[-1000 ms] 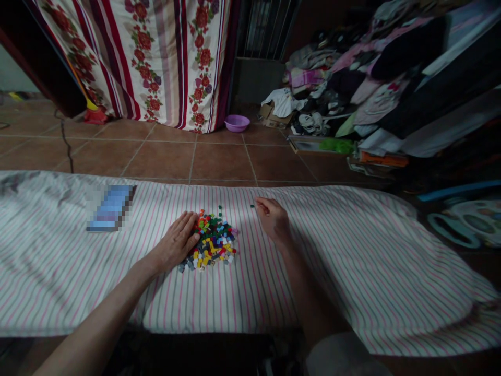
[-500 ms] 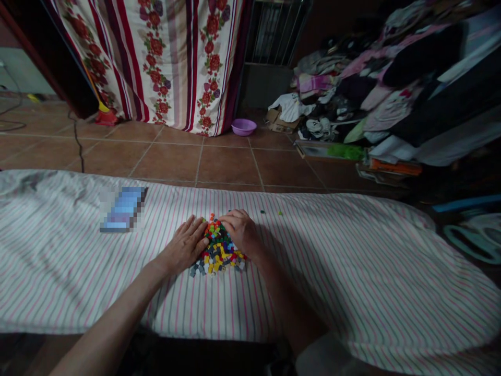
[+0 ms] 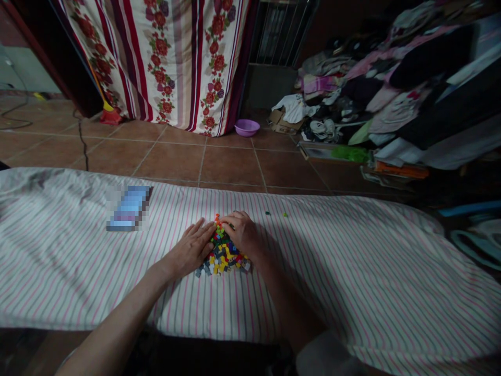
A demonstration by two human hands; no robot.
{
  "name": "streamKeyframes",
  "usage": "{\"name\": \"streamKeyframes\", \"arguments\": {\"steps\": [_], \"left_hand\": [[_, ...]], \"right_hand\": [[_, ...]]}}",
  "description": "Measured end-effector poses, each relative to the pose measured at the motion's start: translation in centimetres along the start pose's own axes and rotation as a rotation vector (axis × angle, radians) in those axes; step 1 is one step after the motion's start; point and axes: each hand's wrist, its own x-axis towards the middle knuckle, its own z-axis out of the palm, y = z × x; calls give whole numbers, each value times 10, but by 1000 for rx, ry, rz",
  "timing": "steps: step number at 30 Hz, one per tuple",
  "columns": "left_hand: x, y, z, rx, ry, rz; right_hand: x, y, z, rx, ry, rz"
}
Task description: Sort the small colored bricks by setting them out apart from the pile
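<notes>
A pile of small building bricks [image 3: 224,258] in yellow, grey, white, green, red and blue lies on the striped cloth [image 3: 164,308]. Flat along its left side rests my left hand [image 3: 192,247], fingers stretched out and touching the bricks. My right hand [image 3: 243,233] is cupped against the upper right side, its fingers bent but apart from the palm, with no brick visibly held. Between the fingertips of both hands, green and orange bricks show at the narrow far end. Some bricks are hidden under the fingers. Two loose pieces, a dark one [image 3: 267,212] and a green one [image 3: 285,214], lie beyond my right hand.
A blurred-out phone-like device [image 3: 129,208] lies on the cloth to the left. Past the cloth's far edge are a tiled floor [image 3: 172,156], a purple basin [image 3: 247,127], a floral curtain [image 3: 183,68] and a red broom [image 3: 111,115]. Heaped clothes [image 3: 324,78] fill the right.
My left hand has slid right along the pile, narrowing the gap between both hands' fingertips. The far end of the pile is squeezed tighter. The whole view has shifted slightly.
</notes>
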Motion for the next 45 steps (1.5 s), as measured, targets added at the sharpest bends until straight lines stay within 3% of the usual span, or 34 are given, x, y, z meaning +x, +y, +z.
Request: {"name": "streamKeyframes", "arguments": {"steps": [5, 9, 14, 25, 45], "left_hand": [[0, 5, -5, -95, 48, 92], [2, 1, -8, -94, 142, 142], [1, -12, -7, 24, 202, 103], [1, -8, 13, 75, 148, 35], [6, -9, 10, 60, 173, 29]], "right_hand": [[2, 5, 2, 34, 60, 10], [5, 5, 1, 60, 35, -2], [6, 3, -3, 61, -10, -42], [-1, -6, -4, -75, -136, -55], [-2, 13, -5, 31, -107, -13]]}}
